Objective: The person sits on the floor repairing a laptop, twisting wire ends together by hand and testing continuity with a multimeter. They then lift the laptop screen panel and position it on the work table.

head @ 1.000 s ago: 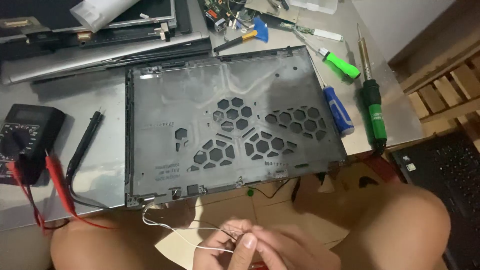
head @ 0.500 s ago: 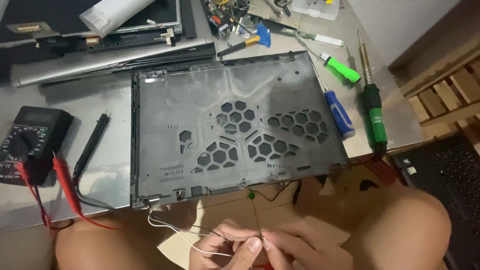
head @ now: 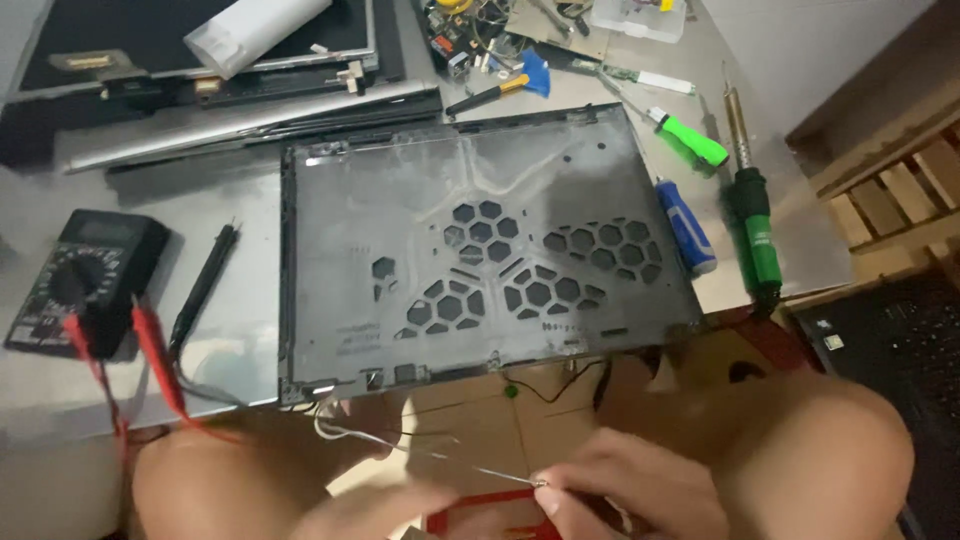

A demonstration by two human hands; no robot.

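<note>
multimeter (head: 85,280) left, screwdrivers (head: 685,225) right of the laptop cover (head: 480,240)

Thin white wire (head: 400,446), taut, pinched below laptop cover

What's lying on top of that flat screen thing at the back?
A white rolled-up sheet lies across the flat screen panel. The glass under the roll is hidden, and the panel's top edge runs out of view.

Single head view, steeply down, close over table (head: 250,330).
</note>
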